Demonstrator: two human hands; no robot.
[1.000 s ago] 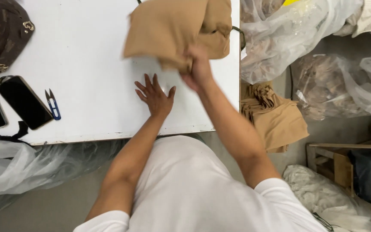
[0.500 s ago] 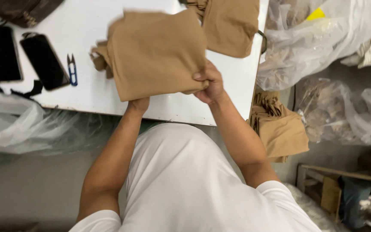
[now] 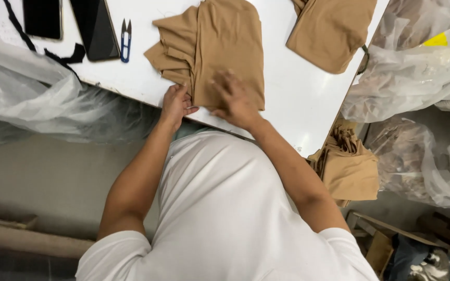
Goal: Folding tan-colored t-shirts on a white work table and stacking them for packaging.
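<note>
Now the left hand (image 3: 175,104) pinches the near edge of the folded tan garment (image 3: 220,49) lying at the near edge of the white table (image 3: 308,104), right hand (image 3: 235,99) flat and open on it, second tan garment (image 3: 334,31) toward the table's right edge, blue snips (image 3: 125,40) left.

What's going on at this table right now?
A person in a white shirt works a folded tan garment on a white table. The right hand lies flat on its near end; the left hand grips its near edge. Another tan piece, small snips and two phones lie nearby.
</note>
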